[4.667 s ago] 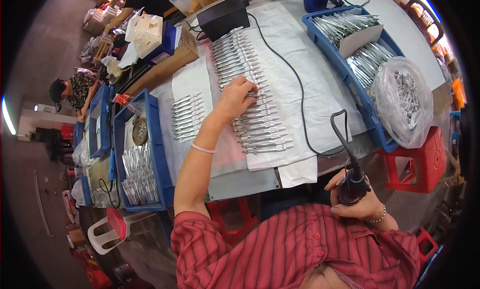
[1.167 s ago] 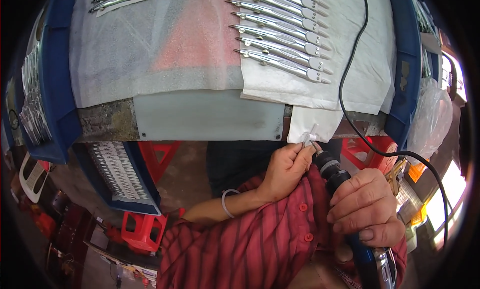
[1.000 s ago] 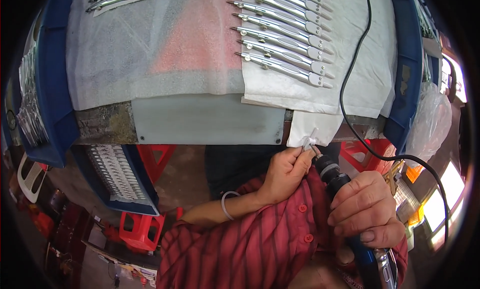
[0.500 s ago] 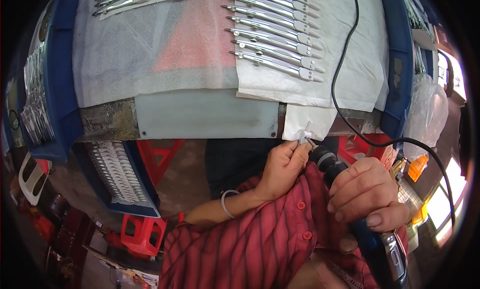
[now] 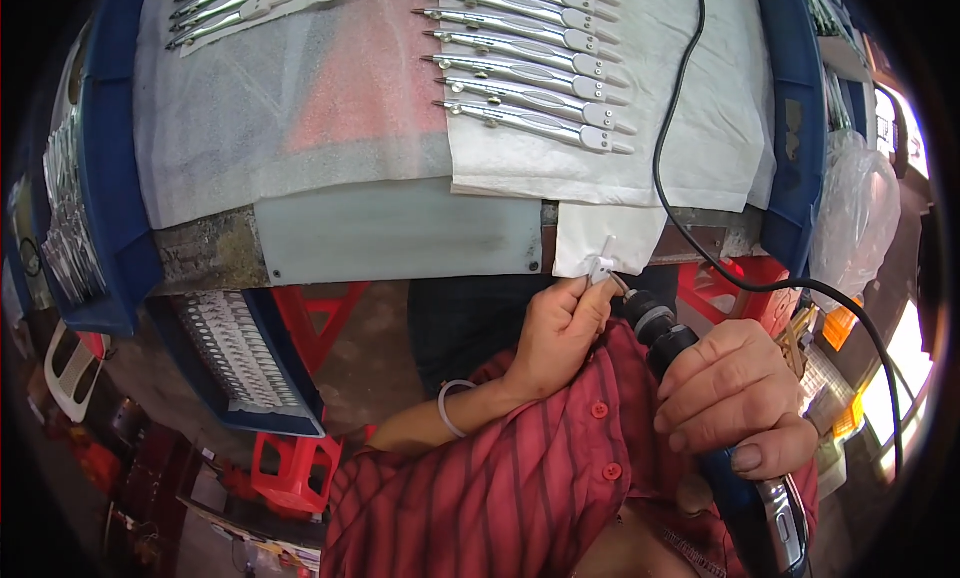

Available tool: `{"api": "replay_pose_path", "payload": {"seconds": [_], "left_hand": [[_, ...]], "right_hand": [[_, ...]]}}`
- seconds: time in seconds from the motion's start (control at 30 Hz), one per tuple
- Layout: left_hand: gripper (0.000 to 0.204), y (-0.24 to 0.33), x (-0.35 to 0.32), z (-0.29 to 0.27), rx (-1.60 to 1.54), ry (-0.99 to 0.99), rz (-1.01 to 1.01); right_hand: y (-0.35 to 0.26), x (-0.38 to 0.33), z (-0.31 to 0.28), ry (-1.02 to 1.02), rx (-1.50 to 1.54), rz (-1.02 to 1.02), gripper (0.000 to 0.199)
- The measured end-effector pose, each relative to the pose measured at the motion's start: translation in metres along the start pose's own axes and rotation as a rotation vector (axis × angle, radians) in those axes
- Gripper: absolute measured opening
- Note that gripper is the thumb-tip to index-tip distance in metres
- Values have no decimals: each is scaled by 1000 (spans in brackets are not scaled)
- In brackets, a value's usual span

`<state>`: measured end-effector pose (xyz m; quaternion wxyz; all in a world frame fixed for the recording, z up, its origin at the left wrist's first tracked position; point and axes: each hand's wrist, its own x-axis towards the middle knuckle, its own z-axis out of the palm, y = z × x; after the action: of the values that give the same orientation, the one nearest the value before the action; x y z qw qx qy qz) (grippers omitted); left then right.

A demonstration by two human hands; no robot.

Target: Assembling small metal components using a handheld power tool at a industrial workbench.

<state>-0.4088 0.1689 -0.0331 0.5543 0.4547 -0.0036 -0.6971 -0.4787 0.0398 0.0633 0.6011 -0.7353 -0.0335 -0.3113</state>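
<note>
My left hand is closed in a pinch on a silver drawing compass; its white head sticks up past the fingertips against a white cloth flap at the table's front edge. Most of the compass is hidden by the hand. My right hand is wrapped round a blue and black electric screwdriver. Its thin bit points up and left at the compass head, at or very near its side; contact I cannot tell. Beyond my hands, several silver compasses lie in a row on white cloth.
More compasses lie at the far left. A black cable crosses the table's right side. Blue crates flank the table, and a blue tray of metal parts sits lower left. Red stools and a plastic bag are nearby.
The view has shifted slightly, so the table's things sit a little further left. More of the white compass head shows above my left fingers. Both hands keep their holds.
</note>
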Motion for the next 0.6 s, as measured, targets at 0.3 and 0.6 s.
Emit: {"api": "replay_pose_path", "payload": {"seconds": [0.3, 0.6], "left_hand": [[22, 1, 1, 1, 52, -1, 27], [22, 2, 0, 1, 84, 6, 34]], "right_hand": [[4, 3, 10, 141, 103, -13, 16], [10, 7, 7, 115, 149, 7, 13]]}}
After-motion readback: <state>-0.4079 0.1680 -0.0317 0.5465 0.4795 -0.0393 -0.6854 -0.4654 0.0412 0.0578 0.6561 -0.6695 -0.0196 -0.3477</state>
